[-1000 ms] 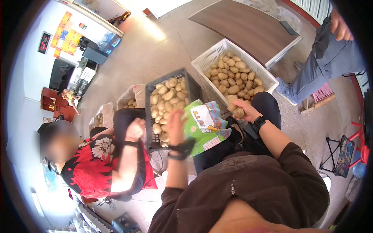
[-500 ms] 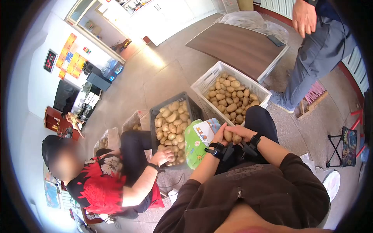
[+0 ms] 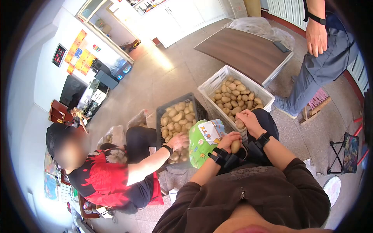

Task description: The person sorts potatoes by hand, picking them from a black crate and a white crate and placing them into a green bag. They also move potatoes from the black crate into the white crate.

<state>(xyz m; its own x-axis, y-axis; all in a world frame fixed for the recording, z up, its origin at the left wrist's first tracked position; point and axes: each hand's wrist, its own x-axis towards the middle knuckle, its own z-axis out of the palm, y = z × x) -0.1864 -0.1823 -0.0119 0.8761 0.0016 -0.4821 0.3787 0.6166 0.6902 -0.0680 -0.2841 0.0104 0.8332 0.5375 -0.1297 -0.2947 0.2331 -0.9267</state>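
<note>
My left hand [image 3: 229,140] is closed around a potato [image 3: 235,146], low in front of my body. Further forward, my right hand [image 3: 250,121] has its fingers on another potato [image 3: 240,124], at the near edge of a white plastic crate [image 3: 210,94]. Many potatoes [image 3: 235,93] fill that crate. To its left stands a dark crate [image 3: 199,108], heaped with larger-looking potatoes [image 3: 176,120]. A green printed cloth or bag [image 3: 200,145] lies between the dark crate and my left hand.
On the left, a seated person in red and black [image 3: 112,178] reaches into the dark crate. Another person's leg [image 3: 307,85] stands right of the white crate. A brown board [image 3: 243,48] lies behind it. A folding stool [image 3: 344,153] is at far right.
My hands, earlier together around potatoes, have separated. The right moved forward to the white crate's edge with one potato; the left keeps one. The seated person's hand moved further over the dark crate.
</note>
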